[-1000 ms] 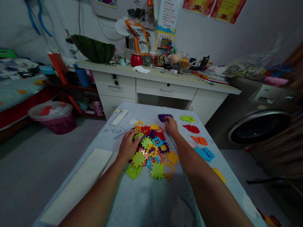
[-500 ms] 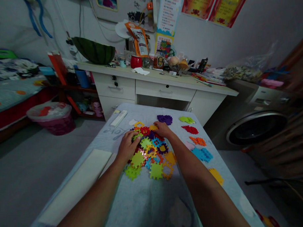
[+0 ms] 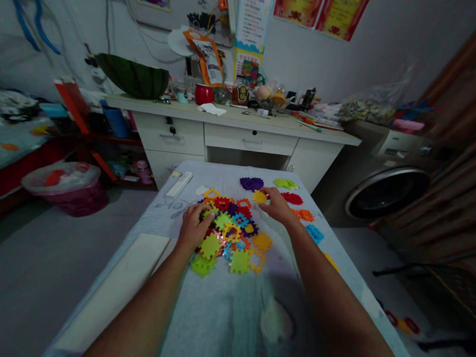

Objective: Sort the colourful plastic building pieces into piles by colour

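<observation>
A heap of colourful plastic interlocking tiles [image 3: 232, 235] lies in the middle of a small table covered with a pale blue cloth [image 3: 233, 313]. My left hand [image 3: 193, 226] rests on the heap's left side with fingers curled over the tiles. My right hand [image 3: 276, 205] is lifted just right of the heap and pinches a yellow tile [image 3: 260, 196]. Sorted single-colour groups lie along the far and right side: purple [image 3: 251, 183], light green [image 3: 285, 184], red [image 3: 292, 198], orange [image 3: 306, 215], blue [image 3: 314, 233] and yellow [image 3: 331, 261].
A white flat board [image 3: 112, 294] lies on the table's left edge, and a white remote-like bar [image 3: 179, 185] at the far left. Beyond stand a cluttered white desk [image 3: 239, 131], a washing machine [image 3: 386, 173] at right and a pink bin [image 3: 64, 185] on the floor at left.
My right hand went from the purple group back to the heap, then lifted away to the right holding a yellow tile. The left hand stayed on the heap. The camera shifted slightly.
</observation>
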`<state>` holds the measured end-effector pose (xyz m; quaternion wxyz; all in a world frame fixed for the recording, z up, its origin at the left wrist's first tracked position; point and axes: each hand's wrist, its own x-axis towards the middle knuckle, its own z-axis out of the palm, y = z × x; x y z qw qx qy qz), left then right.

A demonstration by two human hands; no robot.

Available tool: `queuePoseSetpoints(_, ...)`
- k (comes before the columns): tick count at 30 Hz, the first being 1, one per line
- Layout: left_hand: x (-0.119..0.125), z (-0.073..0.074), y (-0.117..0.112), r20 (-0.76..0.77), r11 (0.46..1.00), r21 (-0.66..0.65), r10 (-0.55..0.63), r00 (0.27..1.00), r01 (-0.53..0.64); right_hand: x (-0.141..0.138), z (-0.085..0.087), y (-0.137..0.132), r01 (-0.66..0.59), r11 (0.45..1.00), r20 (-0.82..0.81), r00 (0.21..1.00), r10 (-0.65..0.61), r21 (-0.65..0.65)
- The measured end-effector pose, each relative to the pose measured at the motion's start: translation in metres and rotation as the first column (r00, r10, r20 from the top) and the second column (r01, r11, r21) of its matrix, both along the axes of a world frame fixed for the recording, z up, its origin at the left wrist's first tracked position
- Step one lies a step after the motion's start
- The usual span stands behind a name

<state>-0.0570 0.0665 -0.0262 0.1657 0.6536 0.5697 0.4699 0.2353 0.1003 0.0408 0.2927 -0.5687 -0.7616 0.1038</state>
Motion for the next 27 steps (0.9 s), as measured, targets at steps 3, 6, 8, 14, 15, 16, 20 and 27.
queuePoseSetpoints(3, 0.000, 0.000, -0.001, 0.012, 1.000, -0.019, 0.023, 1.000, -0.023, 0.040, 0.011, -0.034, 0.088, 0.994, 0.005, 0.996, -0.088, -0.058)
queuePoseSetpoints(6, 0.001, 0.002, -0.004, 0.038, 0.998, -0.048, 0.036, 0.999, -0.034, 0.078, 0.019, -0.070, 0.139, 0.979, 0.029, 0.990, -0.136, -0.150)
queuePoseSetpoints(8, 0.001, 0.003, -0.004, 0.045, 0.997, -0.065, 0.039, 0.998, -0.036, 0.097, 0.022, -0.095, 0.133, 0.971, 0.041, 0.991, -0.128, -0.198)
queuePoseSetpoints(14, -0.002, 0.000, -0.004, 0.016, 0.996, -0.082, 0.045, 0.999, -0.044, 0.122, 0.020, -0.164, 0.045, 0.951, 0.090, 0.996, -0.018, -0.305)
queuePoseSetpoints(15, -0.002, 0.000, -0.004, 0.010, 0.995, -0.085, 0.044, 0.999, -0.043, 0.123, 0.020, -0.172, 0.043, 0.948, 0.114, 0.994, -0.007, -0.316)
queuePoseSetpoints(16, -0.002, 0.000, -0.004, 0.007, 0.995, -0.086, 0.043, 0.999, -0.043, 0.122, 0.019, -0.178, 0.047, 0.945, 0.142, 0.990, 0.000, -0.324)
queuePoseSetpoints(20, -0.001, -0.001, -0.004, 0.006, 0.998, -0.048, 0.042, 0.999, -0.041, 0.121, 0.018, -0.195, 0.091, 0.942, 0.250, 0.968, -0.008, -0.323)
queuePoseSetpoints(27, -0.001, 0.000, -0.006, 0.010, 1.000, -0.030, 0.009, 1.000, -0.009, 0.119, 0.020, -0.202, 0.142, 0.942, 0.320, 0.947, -0.040, -0.303)
